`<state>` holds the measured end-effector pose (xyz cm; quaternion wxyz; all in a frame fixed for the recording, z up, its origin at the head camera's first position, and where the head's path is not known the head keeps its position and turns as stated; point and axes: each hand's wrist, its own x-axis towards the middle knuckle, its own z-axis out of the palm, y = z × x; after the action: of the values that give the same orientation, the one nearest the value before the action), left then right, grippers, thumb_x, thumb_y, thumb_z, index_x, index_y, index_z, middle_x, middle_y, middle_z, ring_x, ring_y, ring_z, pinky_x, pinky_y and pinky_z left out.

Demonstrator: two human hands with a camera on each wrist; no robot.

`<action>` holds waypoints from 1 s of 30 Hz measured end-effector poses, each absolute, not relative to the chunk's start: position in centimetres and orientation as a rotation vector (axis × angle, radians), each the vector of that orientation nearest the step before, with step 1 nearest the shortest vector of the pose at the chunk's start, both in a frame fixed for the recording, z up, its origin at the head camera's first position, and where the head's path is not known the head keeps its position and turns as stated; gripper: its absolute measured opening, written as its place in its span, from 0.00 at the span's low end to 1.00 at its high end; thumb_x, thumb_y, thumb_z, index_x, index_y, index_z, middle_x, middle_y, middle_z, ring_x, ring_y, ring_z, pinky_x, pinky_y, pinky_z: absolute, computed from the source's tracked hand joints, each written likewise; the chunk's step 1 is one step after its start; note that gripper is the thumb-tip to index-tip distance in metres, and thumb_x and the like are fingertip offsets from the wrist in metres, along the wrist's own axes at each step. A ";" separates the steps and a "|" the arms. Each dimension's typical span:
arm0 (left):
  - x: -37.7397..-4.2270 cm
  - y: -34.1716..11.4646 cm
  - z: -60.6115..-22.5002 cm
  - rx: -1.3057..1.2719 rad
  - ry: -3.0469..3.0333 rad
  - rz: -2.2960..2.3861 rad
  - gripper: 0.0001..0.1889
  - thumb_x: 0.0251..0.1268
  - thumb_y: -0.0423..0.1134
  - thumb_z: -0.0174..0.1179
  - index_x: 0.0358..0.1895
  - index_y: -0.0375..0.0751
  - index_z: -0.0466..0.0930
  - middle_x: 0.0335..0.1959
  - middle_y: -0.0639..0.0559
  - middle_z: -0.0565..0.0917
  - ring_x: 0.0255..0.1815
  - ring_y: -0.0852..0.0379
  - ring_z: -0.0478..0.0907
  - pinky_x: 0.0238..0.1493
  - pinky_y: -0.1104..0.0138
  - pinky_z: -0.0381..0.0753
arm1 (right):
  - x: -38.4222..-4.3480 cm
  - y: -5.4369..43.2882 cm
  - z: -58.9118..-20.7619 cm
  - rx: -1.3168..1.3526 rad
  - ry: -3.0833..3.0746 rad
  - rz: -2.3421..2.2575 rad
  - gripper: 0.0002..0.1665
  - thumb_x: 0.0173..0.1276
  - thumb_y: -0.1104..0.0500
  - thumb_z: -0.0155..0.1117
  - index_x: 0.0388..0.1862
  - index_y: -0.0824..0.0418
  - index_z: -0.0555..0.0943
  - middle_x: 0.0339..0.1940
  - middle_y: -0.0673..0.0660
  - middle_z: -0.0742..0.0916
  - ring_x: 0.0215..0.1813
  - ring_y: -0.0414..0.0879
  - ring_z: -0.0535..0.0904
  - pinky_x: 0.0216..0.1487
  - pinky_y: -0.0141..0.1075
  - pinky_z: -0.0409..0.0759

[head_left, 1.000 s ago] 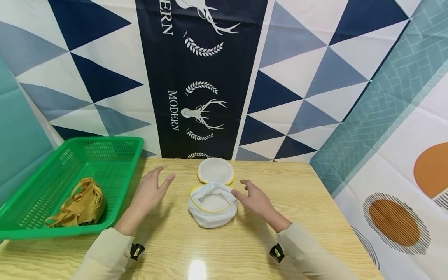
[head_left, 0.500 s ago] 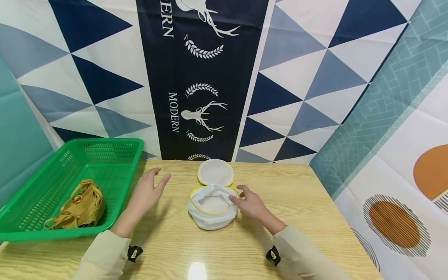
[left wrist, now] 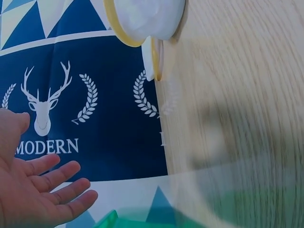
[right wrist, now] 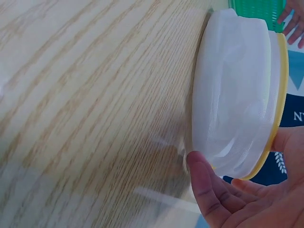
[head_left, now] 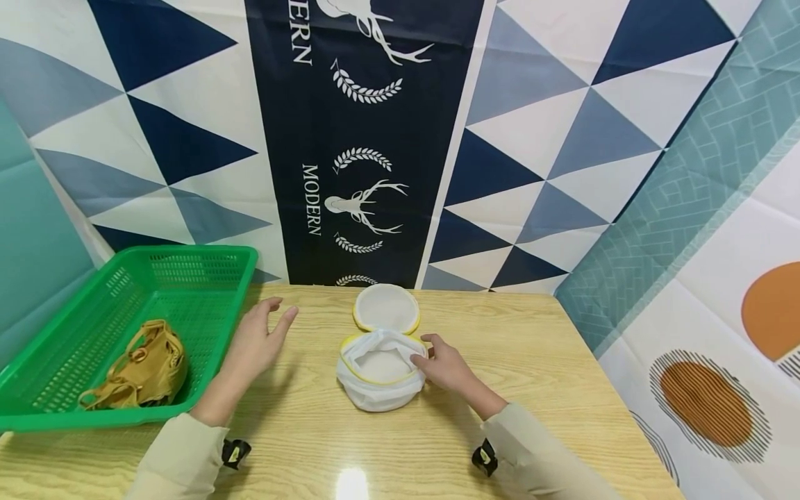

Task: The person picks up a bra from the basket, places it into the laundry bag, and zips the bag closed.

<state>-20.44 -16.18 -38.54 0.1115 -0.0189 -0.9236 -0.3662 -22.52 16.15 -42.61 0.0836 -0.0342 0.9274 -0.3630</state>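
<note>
A round white mesh laundry bag [head_left: 379,396] with a yellow zip edge stands unzipped on the table, its round lid [head_left: 386,307] folded back behind it. My right hand [head_left: 445,362] is at the bag's right side. In the right wrist view, the thumb reaches over the yellow rim while the fingers [right wrist: 209,187] curl along the outer wall, holding the side of the bag [right wrist: 235,90]. To the left, my left hand [head_left: 257,340] hovers over the table with its fingers spread and nothing in it. Its palm shows in the left wrist view.
On the left stands a green plastic basket [head_left: 240,305] with a tan leather-like bag [head_left: 146,364] with straps inside. The wooden table [head_left: 300,444] ends at a patterned wall hanging [head_left: 356,125]. Another patterned sheet [head_left: 700,333] hangs along the right.
My right hand has come down and left onto the bag's side, the thumb now at its rim. My left hand has drifted slightly left, away from the bag.
</note>
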 end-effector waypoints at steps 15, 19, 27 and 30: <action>-19.6 -17.4 -36.8 -0.063 -2.661 -1.130 0.34 0.72 0.57 0.39 0.66 0.29 0.60 0.63 0.30 0.67 0.64 0.34 0.63 0.58 0.42 0.68 | -22.5 16.1 -42.7 -0.095 2.729 -1.150 0.28 0.67 0.58 0.56 0.63 0.66 0.66 0.41 0.63 0.81 0.28 0.43 0.78 0.26 0.33 0.78; -19.2 -18.1 -36.4 -0.058 -2.653 -1.122 0.35 0.72 0.58 0.39 0.66 0.29 0.59 0.63 0.29 0.67 0.64 0.34 0.64 0.58 0.42 0.67 | -22.5 16.0 -42.8 -0.089 2.721 -1.172 0.27 0.67 0.59 0.56 0.63 0.66 0.66 0.40 0.63 0.81 0.27 0.43 0.79 0.26 0.33 0.79; -18.3 -19.8 -35.8 -0.036 -2.632 -1.116 0.35 0.72 0.58 0.38 0.67 0.30 0.58 0.63 0.29 0.67 0.63 0.34 0.64 0.54 0.43 0.69 | -22.4 16.0 -42.6 -0.075 2.705 -1.193 0.27 0.67 0.60 0.57 0.63 0.67 0.66 0.40 0.63 0.81 0.28 0.44 0.78 0.26 0.33 0.79; -18.1 -20.5 -35.6 -0.052 -2.614 -1.112 0.34 0.73 0.57 0.38 0.67 0.30 0.58 0.63 0.29 0.66 0.63 0.33 0.64 0.54 0.43 0.70 | -22.5 16.0 -42.6 -0.074 2.704 -1.186 0.27 0.67 0.60 0.57 0.63 0.66 0.66 0.40 0.63 0.81 0.28 0.44 0.78 0.26 0.33 0.78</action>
<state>-18.14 -20.46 -35.55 0.1495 -0.0180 -0.9097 -0.3871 -22.47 16.01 -42.59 0.0940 -0.0250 0.9114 -0.3998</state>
